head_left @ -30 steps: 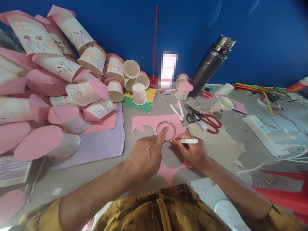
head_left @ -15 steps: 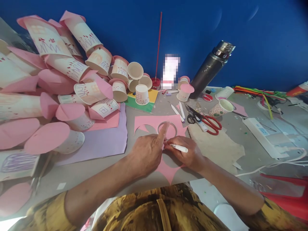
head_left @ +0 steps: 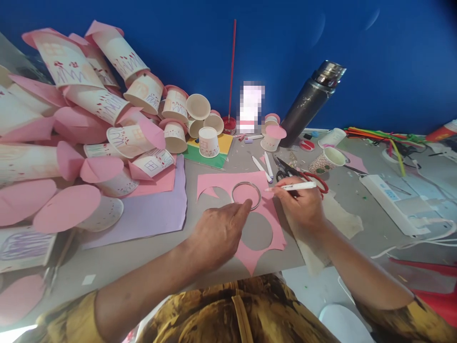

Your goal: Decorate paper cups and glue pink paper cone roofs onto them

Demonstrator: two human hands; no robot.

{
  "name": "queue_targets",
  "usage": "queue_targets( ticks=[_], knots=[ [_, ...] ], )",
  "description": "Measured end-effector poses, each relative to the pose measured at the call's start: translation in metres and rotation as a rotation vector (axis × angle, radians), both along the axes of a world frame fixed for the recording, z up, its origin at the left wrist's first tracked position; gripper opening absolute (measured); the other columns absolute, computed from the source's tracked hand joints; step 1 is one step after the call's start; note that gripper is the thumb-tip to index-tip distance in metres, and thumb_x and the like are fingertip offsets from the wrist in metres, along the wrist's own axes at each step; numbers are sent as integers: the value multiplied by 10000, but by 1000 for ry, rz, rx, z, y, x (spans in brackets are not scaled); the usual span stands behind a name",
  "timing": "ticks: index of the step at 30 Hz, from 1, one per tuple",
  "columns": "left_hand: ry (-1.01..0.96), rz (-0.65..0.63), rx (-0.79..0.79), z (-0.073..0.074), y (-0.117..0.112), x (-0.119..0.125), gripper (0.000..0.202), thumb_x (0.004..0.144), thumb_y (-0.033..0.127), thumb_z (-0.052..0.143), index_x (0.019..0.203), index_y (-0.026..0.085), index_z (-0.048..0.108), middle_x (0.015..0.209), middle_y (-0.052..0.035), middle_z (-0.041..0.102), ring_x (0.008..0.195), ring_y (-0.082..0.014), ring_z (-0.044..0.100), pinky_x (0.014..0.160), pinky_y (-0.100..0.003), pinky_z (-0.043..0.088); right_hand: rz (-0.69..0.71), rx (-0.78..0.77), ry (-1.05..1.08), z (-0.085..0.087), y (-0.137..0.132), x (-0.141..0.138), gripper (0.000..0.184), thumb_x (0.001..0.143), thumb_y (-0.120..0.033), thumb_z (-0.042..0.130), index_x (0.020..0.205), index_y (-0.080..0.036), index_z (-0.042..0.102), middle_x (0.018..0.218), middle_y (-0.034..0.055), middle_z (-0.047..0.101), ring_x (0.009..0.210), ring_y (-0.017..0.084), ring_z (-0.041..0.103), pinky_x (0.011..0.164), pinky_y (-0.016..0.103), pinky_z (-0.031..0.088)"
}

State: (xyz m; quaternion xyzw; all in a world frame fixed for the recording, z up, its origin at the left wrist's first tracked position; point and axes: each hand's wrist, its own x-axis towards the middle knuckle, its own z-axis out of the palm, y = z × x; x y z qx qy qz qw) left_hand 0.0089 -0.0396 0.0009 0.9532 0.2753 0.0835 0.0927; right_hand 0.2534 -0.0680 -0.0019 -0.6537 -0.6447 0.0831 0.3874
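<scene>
A pink sheet of paper [head_left: 276, 224] with round cut-outs lies in front of me. On its upper part rests a thin metal ring [head_left: 260, 193]. My left hand [head_left: 217, 233] is closed, its fingertips pressing the ring's lower edge against the paper. Between the fingers of my right hand [head_left: 303, 205] is a white marker [head_left: 296, 186], held to the right of the ring. The marker's tip points left, close to the paper; whether it touches I cannot tell. Under my right hand and forearm lies a beige, ragged-edged sheet [head_left: 342, 214].
Decorated paper cups [head_left: 139, 138] with pink paper pieces pile up at left, beside a purple sheet [head_left: 153, 214]. Red-handled scissors [head_left: 324, 183] are partly behind my right hand. A dark thermos [head_left: 307, 109] leans at the back; a power strip [head_left: 389, 202] lies at right.
My right hand has moved right and up with the marker, away from the ring's lower edge. My left index finger has drawn back to the ring's near side, and a round cut-out now shows.
</scene>
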Motion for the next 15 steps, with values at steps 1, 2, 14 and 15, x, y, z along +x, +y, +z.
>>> queue_targets(
  ticks=[1, 2, 14, 15],
  knots=[
    [1, -7, -1, 2, 0, 1, 489, 905, 59, 423, 1392, 93, 411, 932, -92, 727, 779, -244, 695, 538, -333, 484, -18, 7, 42, 2, 1, 1, 220, 967, -433, 622, 929, -228, 694, 778, 23, 738, 654, 186, 664, 630, 299, 518],
    [4, -9, -1, 3, 0, 1, 465, 907, 61, 424, 1371, 92, 427, 917, -91, 724, 767, -245, 691, 536, -337, 487, -11, 3, 82, 3, 1, 1, 233, 986, -437, 590, 993, -228, 694, 781, 21, 740, 624, 179, 655, 609, 296, 513],
    [59, 93, -19, 6, 5, 5, 452, 966, 162, 417, 1411, 106, 471, 845, -104, 773, 680, -268, 724, 585, -372, 527, 301, -177, -357, 3, 19, -15, 513, 769, -401, 876, 1224, -248, 695, 1065, 99, 754, 1026, 297, 648, 841, 380, 525],
    [79, 93, -32, 8, 6, 5, 454, 968, 157, 401, 1412, 103, 476, 847, -111, 777, 685, -274, 726, 598, -382, 534, 303, -196, -365, 3, 20, -15, 511, 768, -392, 878, 1223, -247, 697, 1042, 95, 751, 1026, 296, 648, 840, 377, 524]
  ],
)
